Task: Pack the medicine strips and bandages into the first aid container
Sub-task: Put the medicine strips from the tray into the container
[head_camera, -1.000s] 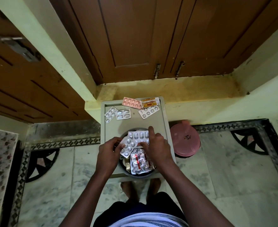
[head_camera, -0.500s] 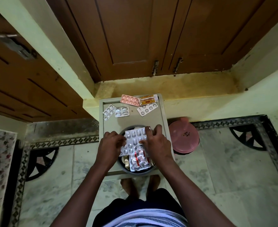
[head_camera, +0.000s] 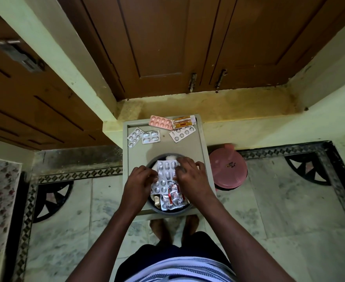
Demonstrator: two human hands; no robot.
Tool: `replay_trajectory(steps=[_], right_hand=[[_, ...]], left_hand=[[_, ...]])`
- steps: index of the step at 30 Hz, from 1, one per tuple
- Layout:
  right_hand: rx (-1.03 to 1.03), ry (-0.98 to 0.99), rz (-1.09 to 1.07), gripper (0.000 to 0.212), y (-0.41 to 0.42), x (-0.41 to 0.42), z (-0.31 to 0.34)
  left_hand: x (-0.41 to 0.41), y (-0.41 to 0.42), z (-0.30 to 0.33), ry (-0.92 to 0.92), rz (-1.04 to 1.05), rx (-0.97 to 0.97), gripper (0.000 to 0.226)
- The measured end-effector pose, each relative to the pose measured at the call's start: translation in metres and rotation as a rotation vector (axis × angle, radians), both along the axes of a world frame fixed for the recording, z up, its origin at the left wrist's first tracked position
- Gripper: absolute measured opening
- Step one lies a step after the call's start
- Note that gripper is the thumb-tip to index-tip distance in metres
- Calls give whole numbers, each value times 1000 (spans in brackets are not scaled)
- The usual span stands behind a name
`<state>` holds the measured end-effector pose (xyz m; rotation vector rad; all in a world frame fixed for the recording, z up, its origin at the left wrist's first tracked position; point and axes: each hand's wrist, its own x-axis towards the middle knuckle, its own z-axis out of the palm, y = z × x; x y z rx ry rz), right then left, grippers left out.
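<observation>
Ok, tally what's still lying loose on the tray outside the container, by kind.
Silver blister strips: 3
Pink blister strip: 1
Orange and white medicine box: 1
Total: 5

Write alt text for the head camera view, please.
Both hands, left and right, press a silver pill strip into a round container on a small grey table. Five more medicine packs lie at its far end; a pink lid sits on the floor.
</observation>
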<state>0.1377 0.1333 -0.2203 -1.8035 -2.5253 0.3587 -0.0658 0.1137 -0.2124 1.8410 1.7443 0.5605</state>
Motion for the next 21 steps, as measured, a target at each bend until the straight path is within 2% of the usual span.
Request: replay_trajectory(steps=[3,7,14,17,21], right_hand=[[-48,-26,-40,42,-3,0,0],[-31,-28,-98,64,-8,2,0],[1,-66,-145,65,-18,2,1],[23,-44,-91,66,-17,4,2],[-35,-31,-58,62,-16,4,0]], left_hand=[[-1,0,3,-58,32,11,21],[1,0,8,-167,119,-15,15],[-2,-4,10,-226,238,-114,16],[-4,-7,8,-190,243,-128,22],[-3,-12,7,43,98,-48,36]])
